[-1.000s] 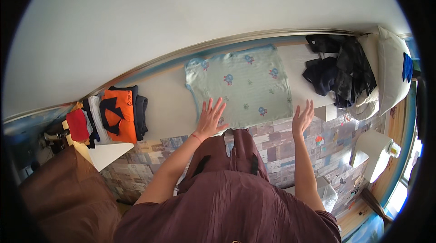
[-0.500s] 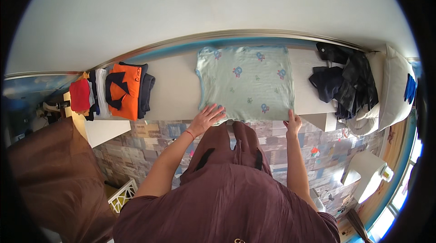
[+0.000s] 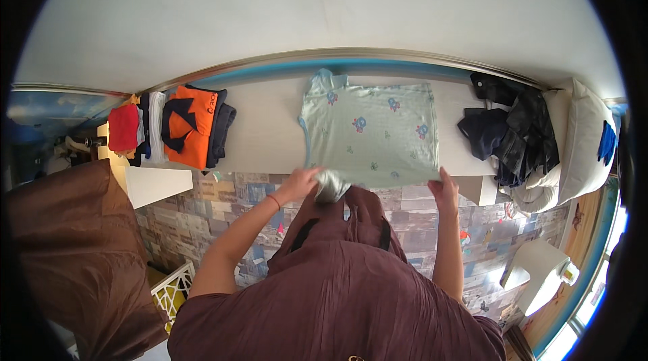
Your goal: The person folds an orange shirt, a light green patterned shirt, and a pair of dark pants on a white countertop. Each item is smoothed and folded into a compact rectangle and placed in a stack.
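A pale green top [image 3: 371, 135] with blue-and-pink printed figures and light-blue edging lies spread on a long white surface [image 3: 266, 128] in front of me. At its near left corner my left hand [image 3: 300, 184] is closed on the cloth, which is lifted and bunched beside the fingers. My right hand [image 3: 444, 191] pinches the near right corner by the hem. Between the hands the near edge hangs slightly over the front of the surface. The far left corner of the top is rumpled and folded over.
Folded clothes stand to the left: an orange and navy garment [image 3: 192, 124], a white one [image 3: 156, 128] and a red one [image 3: 123, 128]. Dark clothes [image 3: 516, 128] lie heaped at the right beside a white pillow [image 3: 580, 145]. A brown cover [image 3: 74, 253] is at lower left.
My left hand has gone from lying flat on the top to gripping and lifting its near left corner. The top's far left corner has become rumpled, and its far edge has come slightly nearer.
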The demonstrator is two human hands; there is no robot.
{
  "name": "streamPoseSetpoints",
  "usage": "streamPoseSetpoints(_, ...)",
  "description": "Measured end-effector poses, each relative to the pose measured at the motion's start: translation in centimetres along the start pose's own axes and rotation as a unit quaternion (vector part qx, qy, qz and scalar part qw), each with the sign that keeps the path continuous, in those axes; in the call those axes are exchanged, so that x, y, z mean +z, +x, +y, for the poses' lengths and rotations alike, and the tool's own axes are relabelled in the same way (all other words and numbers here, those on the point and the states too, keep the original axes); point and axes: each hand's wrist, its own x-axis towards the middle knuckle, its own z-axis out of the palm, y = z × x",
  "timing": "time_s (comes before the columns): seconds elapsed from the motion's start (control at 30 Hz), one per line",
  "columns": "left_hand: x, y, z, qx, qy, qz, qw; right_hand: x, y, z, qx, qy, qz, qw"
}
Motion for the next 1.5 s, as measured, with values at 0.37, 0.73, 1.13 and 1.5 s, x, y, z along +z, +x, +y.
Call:
streamPoseSetpoints(0.37,-1.0,8.5,-5.8,-0.182,-0.393,0.090,0.897,12.5,2.7,2.6,-0.092,-0.322,-0.154,0.930)
streamPoseSetpoints(0.73,-1.1,8.6,-3.7,-0.159,-0.387,0.109,0.902,13.9,2.0,23.0,-0.040,-0.483,-0.232,0.843)
streamPoseSetpoints(1.13,-0.2,7.5,-5.9,-0.095,-0.254,0.168,0.948,16.5,-6.5,5.0,0.061,-0.370,-0.428,0.823)
streamPoseSetpoints(1.5,0.1,5.5,-2.3,0.046,-0.184,0.353,0.916,15.7,-1.3,-7.7,0.008,-0.486,-0.374,0.790)
